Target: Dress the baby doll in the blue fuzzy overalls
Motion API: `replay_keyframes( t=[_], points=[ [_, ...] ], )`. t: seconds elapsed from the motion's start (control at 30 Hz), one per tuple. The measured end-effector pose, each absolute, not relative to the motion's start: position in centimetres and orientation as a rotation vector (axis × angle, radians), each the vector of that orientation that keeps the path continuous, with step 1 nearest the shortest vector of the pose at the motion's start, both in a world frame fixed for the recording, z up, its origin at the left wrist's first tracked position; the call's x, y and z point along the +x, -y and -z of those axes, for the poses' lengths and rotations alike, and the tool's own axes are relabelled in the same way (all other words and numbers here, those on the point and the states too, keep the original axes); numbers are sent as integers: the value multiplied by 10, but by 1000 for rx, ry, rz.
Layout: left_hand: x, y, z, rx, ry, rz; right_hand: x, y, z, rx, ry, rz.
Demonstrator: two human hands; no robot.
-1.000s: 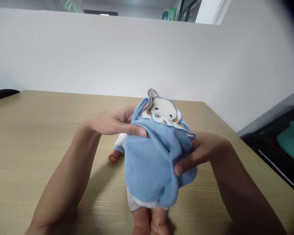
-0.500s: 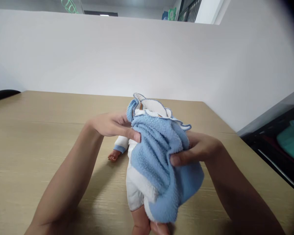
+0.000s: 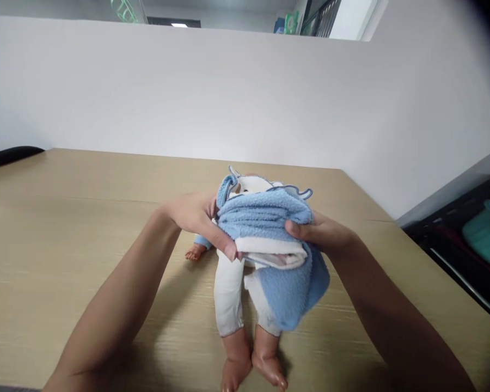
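Note:
A baby doll (image 3: 228,296) in white clothes lies on its back, bare feet toward me. Its head and most of its upper body are hidden behind a fuzzy blue doll garment (image 3: 265,212) with white trim and a white lining. My left hand (image 3: 200,220) grips the garment's left side, thumb in front near the white hem. On the other side my right hand (image 3: 322,231) pinches the cloth, thumb on top and fingers behind. The fabric is gathered in folds between both hands, and one blue part hangs over the doll's leg.
The doll rests on a light wooden table (image 3: 85,261). Behind the table rises a white partition wall (image 3: 188,92). At the right stands a dark rack (image 3: 453,245) holding a green cloth (image 3: 488,234). A black curved edge (image 3: 12,157) shows at far left.
The garment's lower part has been drawn up and bunched between my hands, its white hem now facing me. More of the doll's legs and both feet have come into view.

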State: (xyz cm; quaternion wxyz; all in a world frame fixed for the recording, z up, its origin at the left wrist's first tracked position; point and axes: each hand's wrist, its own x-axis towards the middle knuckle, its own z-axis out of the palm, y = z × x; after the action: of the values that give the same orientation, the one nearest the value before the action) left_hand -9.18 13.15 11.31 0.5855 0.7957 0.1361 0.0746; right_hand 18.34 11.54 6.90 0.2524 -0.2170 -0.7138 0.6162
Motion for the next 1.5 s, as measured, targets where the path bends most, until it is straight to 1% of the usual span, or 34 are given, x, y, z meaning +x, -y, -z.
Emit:
replay_keyframes(
  t=[0.13, 0.27, 0.33, 0.43, 0.53, 0.63, 0.7, 0.83, 1.0, 1.13, 1.33, 1.5],
  points=[
    [-92, -110, -98, 1763, -363, -395, 188, -100, -48, -629, 1827, -1761],
    [-86, -66, -68, 1597, -387, -584, 195, -81, -26, -495, 1794, -1916],
    [-82, -38, -50, 1523, -491, -670, 196, -71, -25, -441, 1829, -1960],
    [-76, 4, -26, 1415, -648, -776, 194, -52, -33, -460, 1968, -1934],
    [-74, 41, -7, 1330, -807, -887, 191, -30, -40, -577, 2095, -1738],
    [-70, 67, 7, 1242, -944, -880, 186, -12, -38, -859, 2141, -1378],
    [-66, 77, 14, 1191, -1049, -859, 180, -2, -33, -931, 2154, -1179],
    [-56, 83, 21, 1178, -1284, -888, 165, 6, -21, -992, 2161, -973],
    [-49, 74, 24, 1341, -1502, -967, 159, 1, -4, -1151, 2135, -915],
    [-50, 62, 28, 1405, -1459, -1058, 158, -8, 7, -1122, 2108, -928],
    [-58, 43, 36, 1409, -1416, -1046, 159, -21, 22, -1128, 2055, -906],
    [-63, 18, 31, 1471, -1474, -971, 159, -41, 33, -1185, 1955, -897]
  ],
)
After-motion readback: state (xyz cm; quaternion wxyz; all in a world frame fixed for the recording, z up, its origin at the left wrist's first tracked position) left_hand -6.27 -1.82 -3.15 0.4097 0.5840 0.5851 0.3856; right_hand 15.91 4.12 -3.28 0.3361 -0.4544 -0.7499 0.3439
